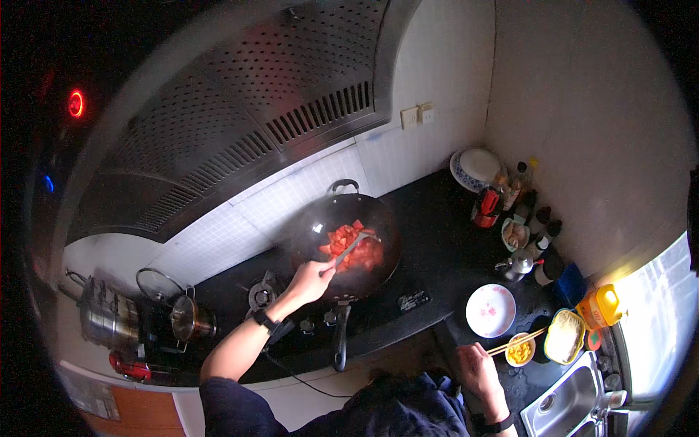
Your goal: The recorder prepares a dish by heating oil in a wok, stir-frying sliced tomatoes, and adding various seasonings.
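Note:
My left hand (311, 281) grips the handle of a spatula (350, 248), whose head rests among chopped red pieces, apparently tomato (344, 238), in a dark wok (382, 276). Vapour blurs part of the wok's inside. In my right hand (478, 366) is a pair of wooden chopsticks (516, 343). They pass over a small bowl (509, 358) of yellow food, likely scrambled egg (519, 352), with their tips near a yellow-rimmed container (548, 347) of pale noodle-like strands. Just behind the small bowl sits a white plate with pink flowers (490, 310).
A perforated range hood (246, 109) overhangs the stove. The wok's long handle (342, 338) projects toward me. Steel pots (109, 314) stand at the left. Bottles (516, 185), a moka pot (519, 265) and a yellow jug (600, 306) line the right wall, near a steel sink (562, 401).

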Demonstrator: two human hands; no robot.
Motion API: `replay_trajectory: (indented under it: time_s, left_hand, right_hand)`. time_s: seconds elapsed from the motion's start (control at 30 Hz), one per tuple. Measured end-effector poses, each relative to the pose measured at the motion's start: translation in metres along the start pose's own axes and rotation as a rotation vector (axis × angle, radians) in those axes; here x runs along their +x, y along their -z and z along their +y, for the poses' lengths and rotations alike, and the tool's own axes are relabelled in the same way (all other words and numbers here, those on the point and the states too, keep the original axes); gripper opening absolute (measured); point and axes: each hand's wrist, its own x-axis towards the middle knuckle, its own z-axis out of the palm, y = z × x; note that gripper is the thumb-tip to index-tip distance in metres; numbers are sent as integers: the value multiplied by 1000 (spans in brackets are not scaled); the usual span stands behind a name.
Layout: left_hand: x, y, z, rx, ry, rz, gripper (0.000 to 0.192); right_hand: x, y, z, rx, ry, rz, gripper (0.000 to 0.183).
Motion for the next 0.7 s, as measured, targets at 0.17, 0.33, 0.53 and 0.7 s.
replay_trajectory:
  time_s: [0.17, 0.33, 0.53, 0.7]
  left_hand:
    - [-59, 51, 12, 83, 77, -32, 29]
    - [-109, 78, -2, 52, 213, -145, 28]
    - [-40, 43, -6, 113, 209, -75, 26]
    - [33, 55, -3, 74, 45, 108, 29]
  right_hand:
    - [2, 1, 10, -23, -37, -4, 11]
    - [14, 1, -1, 52, -61, -72, 9]
    - [15, -3, 2, 18, -21, -100, 10]
    - [-6, 2, 4, 15, -43, -49, 13]
